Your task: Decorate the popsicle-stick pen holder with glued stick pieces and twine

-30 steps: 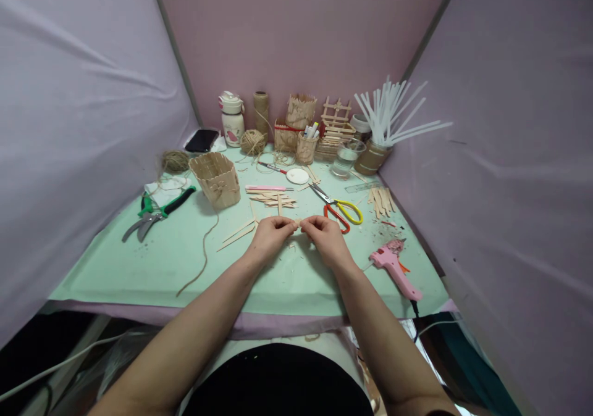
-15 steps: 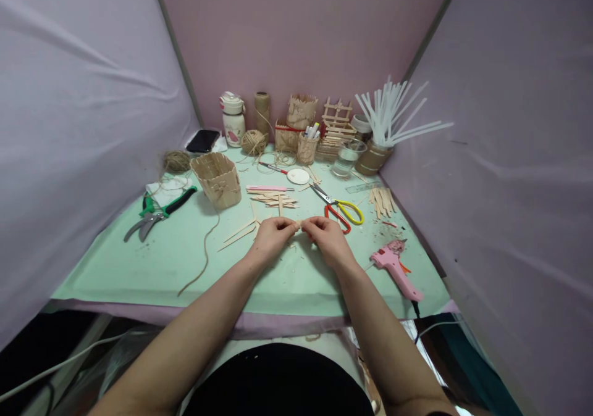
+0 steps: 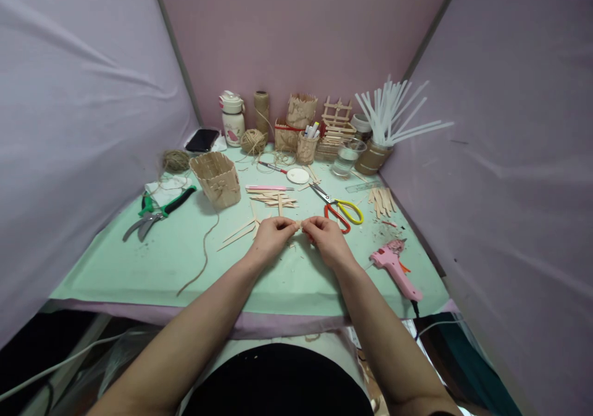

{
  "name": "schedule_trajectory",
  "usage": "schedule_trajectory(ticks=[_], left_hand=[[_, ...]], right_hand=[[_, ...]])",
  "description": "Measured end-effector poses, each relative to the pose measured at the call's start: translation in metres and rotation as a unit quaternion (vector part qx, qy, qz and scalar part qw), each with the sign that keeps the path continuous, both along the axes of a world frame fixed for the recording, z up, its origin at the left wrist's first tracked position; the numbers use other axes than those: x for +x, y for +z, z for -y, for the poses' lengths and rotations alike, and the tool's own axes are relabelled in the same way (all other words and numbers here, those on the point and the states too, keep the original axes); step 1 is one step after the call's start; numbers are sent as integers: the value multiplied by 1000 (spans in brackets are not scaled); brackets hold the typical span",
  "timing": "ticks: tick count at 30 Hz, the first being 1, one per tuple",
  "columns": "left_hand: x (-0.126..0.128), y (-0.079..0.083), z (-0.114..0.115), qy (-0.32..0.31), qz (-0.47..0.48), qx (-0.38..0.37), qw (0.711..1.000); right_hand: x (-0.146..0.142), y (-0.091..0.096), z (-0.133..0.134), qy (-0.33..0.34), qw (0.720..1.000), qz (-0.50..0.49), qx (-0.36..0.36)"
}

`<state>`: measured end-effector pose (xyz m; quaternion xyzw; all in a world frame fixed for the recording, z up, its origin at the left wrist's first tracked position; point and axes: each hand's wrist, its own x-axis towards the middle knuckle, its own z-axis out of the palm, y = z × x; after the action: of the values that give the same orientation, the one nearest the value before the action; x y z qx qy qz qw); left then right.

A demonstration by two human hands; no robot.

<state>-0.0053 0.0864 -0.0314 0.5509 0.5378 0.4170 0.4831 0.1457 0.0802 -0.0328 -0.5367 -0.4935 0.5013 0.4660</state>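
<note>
My left hand (image 3: 274, 236) and my right hand (image 3: 325, 236) meet over the middle of the table, both closed in a pinch. Between their fingertips is a small piece of pale wooden stick (image 3: 299, 223), mostly covered by the fingers. Beyond the hands lies a pile of wooden sticks (image 3: 274, 200), with a pink pen (image 3: 269, 188) just behind it. Several thin split sticks (image 3: 238, 234) lie left of my left hand. Scissors (image 3: 337, 206) with red and yellow handles rest beyond my right hand.
A pink glue gun (image 3: 396, 269) lies at the right. To the left are pruning shears (image 3: 155, 215) and a wooden-stick basket (image 3: 217, 181) with a trailing cord (image 3: 206, 255). Along the back stand a bottle (image 3: 233, 120), a water cup (image 3: 347, 158) and a jar of white glue sticks (image 3: 374, 157).
</note>
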Motion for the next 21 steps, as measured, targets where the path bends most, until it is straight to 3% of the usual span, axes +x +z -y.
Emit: schedule_trajectory(ticks=[17,21], left_hand=[[-3,1,-3,-23,-14,-16,1000],[-7,2,-6,-5,-12,8,1000]], right_hand=[[-1,6,1,-13,1000,5,-6],[-2,10,4,-24,1000,20,4]])
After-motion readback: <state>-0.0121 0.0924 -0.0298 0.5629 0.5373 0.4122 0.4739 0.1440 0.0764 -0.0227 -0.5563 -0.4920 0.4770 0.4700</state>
